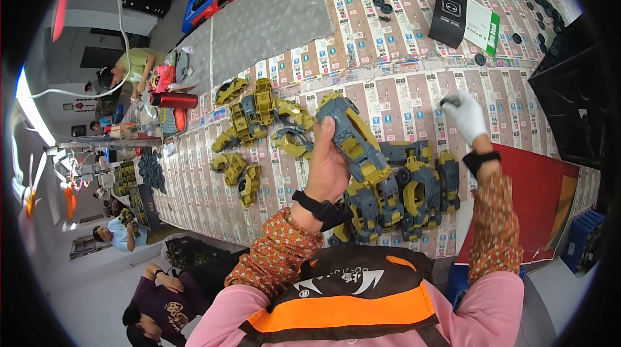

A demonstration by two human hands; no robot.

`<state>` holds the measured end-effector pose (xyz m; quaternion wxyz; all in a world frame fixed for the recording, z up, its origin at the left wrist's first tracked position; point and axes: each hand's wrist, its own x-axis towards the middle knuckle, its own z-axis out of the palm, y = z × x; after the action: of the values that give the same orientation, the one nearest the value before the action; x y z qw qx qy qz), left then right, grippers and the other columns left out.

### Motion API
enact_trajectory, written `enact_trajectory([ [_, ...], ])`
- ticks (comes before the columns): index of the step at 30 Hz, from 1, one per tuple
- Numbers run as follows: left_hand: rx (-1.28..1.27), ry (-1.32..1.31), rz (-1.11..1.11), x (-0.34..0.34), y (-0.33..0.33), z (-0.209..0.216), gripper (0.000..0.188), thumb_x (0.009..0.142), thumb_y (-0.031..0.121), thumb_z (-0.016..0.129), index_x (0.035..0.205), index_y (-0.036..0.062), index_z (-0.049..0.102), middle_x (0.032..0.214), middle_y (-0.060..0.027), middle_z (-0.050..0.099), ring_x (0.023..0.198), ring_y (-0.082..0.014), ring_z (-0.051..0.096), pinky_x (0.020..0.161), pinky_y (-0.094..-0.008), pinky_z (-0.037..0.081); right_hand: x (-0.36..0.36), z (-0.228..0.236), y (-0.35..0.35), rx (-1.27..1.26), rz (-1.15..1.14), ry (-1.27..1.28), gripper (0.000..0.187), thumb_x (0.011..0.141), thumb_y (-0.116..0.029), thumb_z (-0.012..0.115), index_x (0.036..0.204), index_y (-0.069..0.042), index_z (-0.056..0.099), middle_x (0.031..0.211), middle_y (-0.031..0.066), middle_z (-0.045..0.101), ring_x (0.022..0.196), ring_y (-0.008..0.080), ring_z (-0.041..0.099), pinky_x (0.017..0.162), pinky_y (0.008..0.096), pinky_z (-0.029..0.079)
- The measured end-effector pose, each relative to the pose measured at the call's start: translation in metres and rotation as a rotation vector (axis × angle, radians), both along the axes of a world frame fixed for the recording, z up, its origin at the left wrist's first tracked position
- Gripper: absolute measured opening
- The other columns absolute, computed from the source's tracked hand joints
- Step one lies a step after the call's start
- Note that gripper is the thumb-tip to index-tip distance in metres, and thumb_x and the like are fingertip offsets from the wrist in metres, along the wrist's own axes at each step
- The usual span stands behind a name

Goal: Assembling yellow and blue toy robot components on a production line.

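My left hand [325, 169], bare, is closed round a grey and olive-yellow plastic toy vehicle body [354, 136], held tilted above the table. My right hand [466, 117], in a white glove, is off to the right over the patterned table cover. Its fingers are pinched together, with a small dark piece at the tips that is too small to name. Several similar vehicle bodies [420, 195] stand close together just in front of me. Left of the held one lie several olive-yellow and dark plastic vehicle parts [251, 114].
Black wheels [553, 17] lie scattered at the far right, beside a black bin [569, 94]. A black and white box [447, 17] and a few wheels [386, 8] are farther back. A red board [517, 204] lies at the right. A red flask [173, 100] stands left; other people work beyond.
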<state>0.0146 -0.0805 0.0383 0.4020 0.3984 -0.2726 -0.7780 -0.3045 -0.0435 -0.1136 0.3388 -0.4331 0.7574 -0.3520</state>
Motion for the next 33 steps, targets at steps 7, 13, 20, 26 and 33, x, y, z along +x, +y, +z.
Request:
enact_trajectory([
  [7,-0.034,0.032,0.002,0.018,0.032,-0.007,0.06,0.096,0.051,0.061,0.141,0.0167,0.039,0.121,-0.0077,0.058,0.104,-0.0222,0.066,0.089,-0.0449,0.059,0.167,0.137,0.092,0.008,-0.119,-0.744,0.016,0.095,-0.005,0.066,0.108,0.001,0.06,0.095,0.0071,0.069,0.084,0.0122,0.069,0.068,0.0271,0.057],
  [13,-0.196,-0.111,0.086,0.022,0.06,0.01,0.067,0.094,0.06,0.06,0.14,0.0141,0.044,0.117,-0.0068,0.062,0.102,-0.0206,0.066,0.086,-0.0401,0.059,0.207,0.142,0.117,-0.061,-0.159,-0.579,0.024,0.091,0.003,0.067,0.114,0.001,0.062,0.101,0.0042,0.068,0.087,0.0082,0.065,0.076,0.0239,0.055],
  [20,-0.295,-0.048,0.103,0.042,0.075,0.006,0.084,0.092,0.046,0.069,0.157,0.0174,0.024,0.137,-0.0091,0.051,0.117,-0.0204,0.058,0.097,-0.0369,0.052,0.213,0.153,0.14,-0.092,-0.027,-0.505,0.03,0.09,-0.002,0.067,0.119,0.001,0.063,0.101,0.0071,0.072,0.089,0.0104,0.068,0.082,0.0274,0.055],
  [26,-0.361,-0.048,0.141,0.045,0.083,0.01,0.083,0.091,0.044,0.069,0.156,0.0157,0.026,0.138,-0.0075,0.051,0.118,-0.0196,0.057,0.1,-0.036,0.05,0.225,0.152,0.154,-0.166,-0.086,-0.608,0.03,0.092,-0.002,0.063,0.122,0.002,0.062,0.103,0.0084,0.071,0.091,0.011,0.068,0.083,0.0274,0.055],
  [33,-0.31,-0.007,0.137,0.048,0.094,0.014,0.085,0.091,0.044,0.069,0.157,0.0146,0.025,0.138,-0.0079,0.05,0.12,-0.02,0.055,0.103,-0.0373,0.047,0.221,0.162,0.159,-0.096,-0.164,-0.802,0.025,0.094,-0.004,0.063,0.118,0.004,0.063,0.103,0.006,0.071,0.092,0.0086,0.067,0.08,0.0248,0.055],
])
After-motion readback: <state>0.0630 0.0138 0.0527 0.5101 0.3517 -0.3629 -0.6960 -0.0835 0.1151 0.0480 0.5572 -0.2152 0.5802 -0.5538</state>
